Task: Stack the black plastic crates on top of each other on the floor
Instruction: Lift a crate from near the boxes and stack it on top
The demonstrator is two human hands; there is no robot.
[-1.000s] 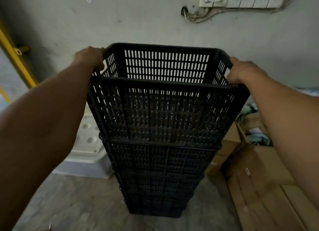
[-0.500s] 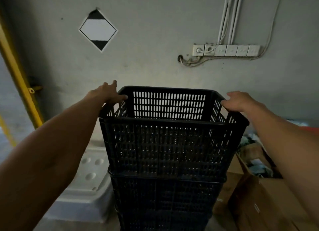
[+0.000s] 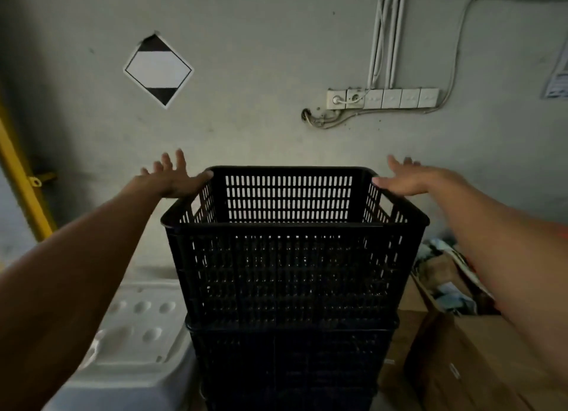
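Note:
A stack of black slotted plastic crates stands in front of me against the wall. The top crate (image 3: 292,269) sits nested on the crate below (image 3: 292,358), whose lower part runs out of the frame. My left hand (image 3: 172,180) hovers at the top crate's far left corner, fingers spread, thumb tip near the rim. My right hand (image 3: 412,180) is at the far right corner, fingers spread and lifted, holding nothing.
A white moulded plastic piece (image 3: 135,333) lies left of the stack. Cardboard boxes (image 3: 455,364) with clutter sit to the right. A yellow rail (image 3: 21,180) runs along the left. On the wall hang a socket strip (image 3: 384,98) with cables and a diamond sign (image 3: 158,71).
Both hands gripped the top crate's side rims a second ago; they have let go and now spread open above the far corners. The view has tilted upward.

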